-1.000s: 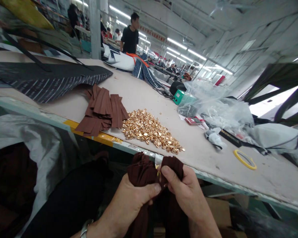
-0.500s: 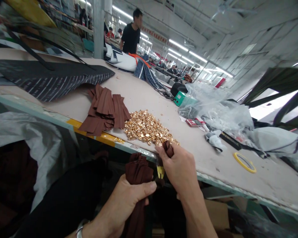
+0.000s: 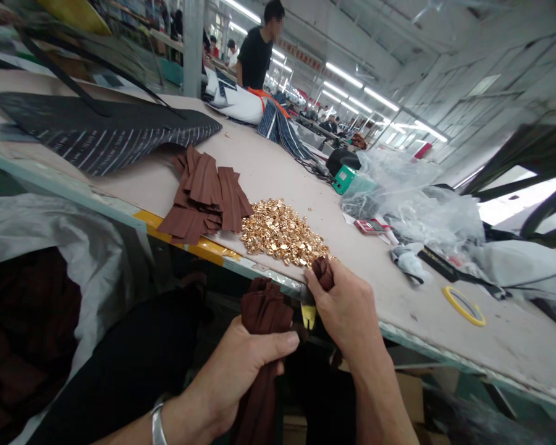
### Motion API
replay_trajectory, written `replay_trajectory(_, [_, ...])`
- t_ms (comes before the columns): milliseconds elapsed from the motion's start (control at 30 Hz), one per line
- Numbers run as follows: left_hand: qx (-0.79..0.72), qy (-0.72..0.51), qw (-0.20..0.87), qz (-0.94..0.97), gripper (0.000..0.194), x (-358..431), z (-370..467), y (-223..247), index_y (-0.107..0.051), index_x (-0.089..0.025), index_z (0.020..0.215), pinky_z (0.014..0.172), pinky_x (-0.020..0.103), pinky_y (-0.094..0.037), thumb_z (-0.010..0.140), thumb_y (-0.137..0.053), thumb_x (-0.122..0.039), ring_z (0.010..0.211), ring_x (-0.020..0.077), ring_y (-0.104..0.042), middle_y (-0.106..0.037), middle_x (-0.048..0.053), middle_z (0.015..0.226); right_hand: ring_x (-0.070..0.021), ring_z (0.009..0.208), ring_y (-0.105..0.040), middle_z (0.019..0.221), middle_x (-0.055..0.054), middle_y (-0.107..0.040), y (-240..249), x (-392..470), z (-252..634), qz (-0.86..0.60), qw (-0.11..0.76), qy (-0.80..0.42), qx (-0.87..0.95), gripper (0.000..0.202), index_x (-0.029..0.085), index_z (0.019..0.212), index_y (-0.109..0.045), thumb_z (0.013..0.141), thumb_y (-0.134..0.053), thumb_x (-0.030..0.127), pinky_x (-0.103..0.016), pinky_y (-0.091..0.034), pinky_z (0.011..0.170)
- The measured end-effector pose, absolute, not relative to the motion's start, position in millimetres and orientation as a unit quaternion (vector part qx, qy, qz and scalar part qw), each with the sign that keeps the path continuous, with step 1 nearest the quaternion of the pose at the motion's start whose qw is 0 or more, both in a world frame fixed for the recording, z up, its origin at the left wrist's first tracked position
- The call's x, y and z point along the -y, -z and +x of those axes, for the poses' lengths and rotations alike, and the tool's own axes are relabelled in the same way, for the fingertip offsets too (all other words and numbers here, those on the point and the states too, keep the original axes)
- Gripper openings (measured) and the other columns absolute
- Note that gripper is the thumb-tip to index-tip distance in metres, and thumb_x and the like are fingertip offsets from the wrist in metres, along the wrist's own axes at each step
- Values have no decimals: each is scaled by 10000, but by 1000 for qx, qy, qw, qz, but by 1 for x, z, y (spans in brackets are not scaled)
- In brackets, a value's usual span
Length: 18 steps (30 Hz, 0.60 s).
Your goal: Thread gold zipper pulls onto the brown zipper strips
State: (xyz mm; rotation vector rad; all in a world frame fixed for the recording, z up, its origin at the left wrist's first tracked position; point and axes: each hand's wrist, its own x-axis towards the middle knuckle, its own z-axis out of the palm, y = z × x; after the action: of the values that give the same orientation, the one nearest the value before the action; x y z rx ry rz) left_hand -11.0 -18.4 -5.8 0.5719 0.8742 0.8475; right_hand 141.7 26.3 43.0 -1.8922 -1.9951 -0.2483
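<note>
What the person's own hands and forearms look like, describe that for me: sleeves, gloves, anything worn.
The left hand is gloveless, with a smooth, silver-coloured bracelet at its wrist. The right hand is also gloveless, its wrist unadorned. No sleeve shows on either forearm; some fingers are hidden.

A silver bangle point(image 3: 157, 425) and, seemingly, black trousers point(image 3: 130, 358) are worn.

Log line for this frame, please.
left hand: gripping brown strips | right hand: at gold pieces' near edge, holding brown fabric | yellow ring: on table
</note>
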Motion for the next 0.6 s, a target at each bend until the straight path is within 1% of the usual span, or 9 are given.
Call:
replay_trajectory(67, [-406,-396,780,263,201,18,-9,6,-568,-169,715,503,226,-353,655,-748,-235,499,86,-430,-508,-61,565,-167,573,-540,637,-7,-607,-43,-27,144,-674,218,59,703,207,206,719,-537,899,-531,308,-278,-315,561])
replay_trajectory(133, [-403,-398,780,265,204,18,-8,6,-570,-168,713,505,228,-361,654,-753,-233,503,88,-433,-512,-60,570,-158,554,-519,632,-10,-606,-44,-27,144,-672,227,46,704,247,207,690,-538,913,-508,309,-277,-313,556])
replay_trajectory(200, [-400,-400,778,271,186,17,-8,6,-580,-166,715,502,227,-363,661,-748,-225,507,90,-437,-521,-57,573,-157,544,-506,651,-16,-619,-46,-28,142,-670,213,45,709,251,206,694,-560,907,-527,335,-283,-315,561])
replay_trajectory(267, [-397,-400,779,274,168,17,-8,5,-592,-163,722,498,223,-362,668,-742,-215,509,90,-438,-531,-53,576,-169,563,-520,672,-21,-631,-47,-28,139,-679,189,57,707,211,206,736,-588,887,-566,351,-290,-317,574])
replay_trajectory(433, [-398,-401,777,277,152,17,-10,4,-594,-168,714,491,213,-358,686,-735,-217,503,87,-441,-525,-59,552,-213,643,-591,710,-50,-664,-48,-28,130,-703,136,100,691,158,199,775,-587,888,-558,306,-304,-304,585])
replay_trajectory(500, [-402,-397,777,277,155,17,-11,4,-587,-173,712,484,210,-354,685,-734,-213,497,86,-444,-524,-63,547,-217,639,-598,708,-60,-667,-48,-30,128,-709,132,113,683,142,188,785,-582,882,-550,286,-306,-302,579])
replay_trajectory(600, [-401,-395,781,271,153,17,-13,4,-586,-175,711,477,206,-352,689,-733,-209,492,84,-445,-524,-65,542,-205,593,-576,662,-50,-644,-46,-30,128,-710,154,121,677,136,181,768,-573,869,-540,266,-307,-309,572])
